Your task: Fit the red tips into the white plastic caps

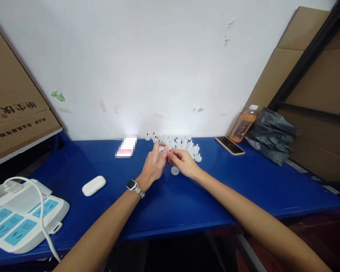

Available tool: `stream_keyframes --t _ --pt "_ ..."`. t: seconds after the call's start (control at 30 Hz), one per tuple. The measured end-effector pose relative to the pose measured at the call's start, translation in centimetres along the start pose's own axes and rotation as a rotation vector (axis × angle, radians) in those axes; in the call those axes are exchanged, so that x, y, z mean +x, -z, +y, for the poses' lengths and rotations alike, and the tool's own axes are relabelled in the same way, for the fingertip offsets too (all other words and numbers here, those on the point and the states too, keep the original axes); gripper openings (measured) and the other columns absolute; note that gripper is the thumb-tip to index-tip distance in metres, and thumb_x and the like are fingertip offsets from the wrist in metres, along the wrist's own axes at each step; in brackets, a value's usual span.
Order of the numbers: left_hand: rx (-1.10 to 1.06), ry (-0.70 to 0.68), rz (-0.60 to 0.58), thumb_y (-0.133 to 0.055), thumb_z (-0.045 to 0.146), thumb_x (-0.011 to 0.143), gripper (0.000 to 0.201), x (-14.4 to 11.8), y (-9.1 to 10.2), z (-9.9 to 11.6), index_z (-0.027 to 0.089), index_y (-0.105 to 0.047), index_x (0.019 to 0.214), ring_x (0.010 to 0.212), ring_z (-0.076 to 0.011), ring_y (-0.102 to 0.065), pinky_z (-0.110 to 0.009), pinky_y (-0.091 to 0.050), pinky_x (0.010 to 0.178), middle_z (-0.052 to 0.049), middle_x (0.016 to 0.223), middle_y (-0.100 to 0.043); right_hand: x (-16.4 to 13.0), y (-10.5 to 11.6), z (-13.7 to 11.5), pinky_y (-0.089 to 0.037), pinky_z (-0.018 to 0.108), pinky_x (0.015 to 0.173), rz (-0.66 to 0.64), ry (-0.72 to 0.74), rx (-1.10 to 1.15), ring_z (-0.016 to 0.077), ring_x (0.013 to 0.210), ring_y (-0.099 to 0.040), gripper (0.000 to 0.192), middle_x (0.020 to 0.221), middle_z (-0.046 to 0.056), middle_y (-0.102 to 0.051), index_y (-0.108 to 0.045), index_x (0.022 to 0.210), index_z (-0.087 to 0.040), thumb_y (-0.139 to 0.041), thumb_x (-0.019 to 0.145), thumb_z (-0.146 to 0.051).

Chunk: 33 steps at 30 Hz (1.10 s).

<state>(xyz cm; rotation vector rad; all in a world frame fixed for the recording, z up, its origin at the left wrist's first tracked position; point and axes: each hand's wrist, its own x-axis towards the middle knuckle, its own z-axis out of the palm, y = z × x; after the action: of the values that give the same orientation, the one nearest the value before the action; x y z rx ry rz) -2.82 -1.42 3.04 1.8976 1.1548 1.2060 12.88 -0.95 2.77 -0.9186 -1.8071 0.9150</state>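
My left hand (154,164), with a watch on its wrist, and my right hand (184,161) meet fingertip to fingertip over the blue table (243,189). Between the fingertips is a small red piece (167,159), pinched from both sides. Just behind the hands lies a cluster of several small white plastic caps (181,143), a few with red tips at its left end. One white cap (175,170) lies alone on the table under my right hand.
A white earbud case (93,185) lies left of my hands, a white and blue power strip (19,219) with a cable at the near left. A phone (229,145), an orange bottle (243,124) and a black bag (272,134) sit at the right. Cardboard boxes flank both sides.
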Motion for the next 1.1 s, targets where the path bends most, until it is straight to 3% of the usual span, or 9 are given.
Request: stream_keyframes --t 0.23,0.33,0.43,0.53,0.67,0.77,0.93,1.1 --pt "0.202 0.014 -0.011 -0.020 0.055 0.101 0.048 0.1 0.6 -0.1 0.022 -0.050 0.118 0.059 -0.0179 -0.058 -0.028 -0.039 0.062 0.002 0.062 -0.059 0.6 -0.3 -0.5 -0.033 0.023 0.056 -0.054 0.025 -0.326 0.0099 0.055 -0.046 0.037 0.063 -0.002 -0.057 -0.051 0.071 -0.018 -0.041 0.099 -0.041" --pt "0.184 0.057 0.051 -0.018 0.055 0.101 0.049 0.5 1.4 -1.1 0.023 -0.049 0.120 0.061 -0.0181 -0.060 -0.029 -0.039 0.064 0.001 0.065 -0.062 2.4 0.1 -0.7 -0.034 0.023 0.056 -0.072 0.070 -0.427 0.0104 0.056 -0.049 0.037 0.063 -0.002 -0.059 -0.052 0.072 -0.018 -0.040 0.099 -0.040" --pt "0.206 0.151 0.111 -0.025 0.054 0.100 0.044 1.1 2.8 -2.8 0.022 -0.055 0.107 0.057 -0.0162 -0.057 -0.027 -0.037 0.060 0.001 0.065 -0.062 6.1 0.6 -0.5 -0.035 0.024 0.059 -0.013 0.080 -0.587 0.0123 0.061 -0.054 0.036 0.065 0.000 -0.062 -0.058 0.075 -0.018 -0.043 0.097 -0.042" --pt "0.353 0.202 0.045 -0.034 0.044 0.098 0.037 1.3 3.8 -4.3 0.021 -0.056 0.078 0.056 -0.0152 -0.052 -0.026 -0.034 0.057 0.000 0.062 -0.057 11.1 0.3 0.0 -0.038 0.025 0.062 -0.038 0.025 -0.761 0.0152 0.072 -0.061 0.026 0.081 0.002 -0.071 -0.067 0.089 -0.020 -0.049 0.093 -0.039" --pt "0.480 0.203 -0.068 -0.038 0.041 0.095 0.036 1.0 3.5 -4.3 0.021 -0.054 0.070 0.061 -0.0162 -0.056 -0.027 -0.032 0.057 -0.002 0.068 -0.062 16.9 -2.0 0.9 -0.044 0.028 0.074 -0.225 -0.034 -1.025 0.0210 0.093 -0.066 0.022 0.102 0.005 -0.074 -0.073 0.095 -0.023 -0.057 0.088 -0.036" --pt "0.532 0.212 -0.161 -0.037 0.046 0.095 0.039 0.8 3.0 -3.7 0.022 -0.054 0.070 0.061 -0.0169 -0.057 -0.027 -0.030 0.055 -0.002 0.071 -0.064 19.2 -3.9 1.4 -0.047 0.030 0.079 -0.336 -0.063 -1.122 0.0232 0.096 -0.067 0.021 0.108 0.007 -0.074 -0.075 0.097 -0.023 -0.064 0.081 -0.030" --pt "0.586 0.195 -0.219 -0.038 0.047 0.095 0.039 0.8 2.8 -3.7 0.022 -0.055 0.071 0.061 -0.0170 -0.057 -0.027 -0.026 0.054 -0.003 0.074 -0.066 20.4 -5.1 2.0 -0.049 0.033 0.081 -0.362 -0.072 -1.164 0.0270 0.098 -0.068 0.025 0.110 0.012 -0.073 -0.076 0.099 -0.019 -0.069 0.076 -0.027" --pt "0.529 0.147 -0.204 -0.042 0.046 0.095 0.037 0.9 3.0 -4.3 0.022 -0.057 0.072 0.060 -0.0171 -0.056 -0.027 -0.028 0.053 -0.002 0.070 -0.064 18.9 -4.2 1.3 -0.047 0.034 0.083 -0.316 -0.056 -1.157 0.0278 0.102 -0.066 0.033 0.116 0.013 -0.071 -0.073 0.109 -0.020 -0.061 0.084 -0.037"
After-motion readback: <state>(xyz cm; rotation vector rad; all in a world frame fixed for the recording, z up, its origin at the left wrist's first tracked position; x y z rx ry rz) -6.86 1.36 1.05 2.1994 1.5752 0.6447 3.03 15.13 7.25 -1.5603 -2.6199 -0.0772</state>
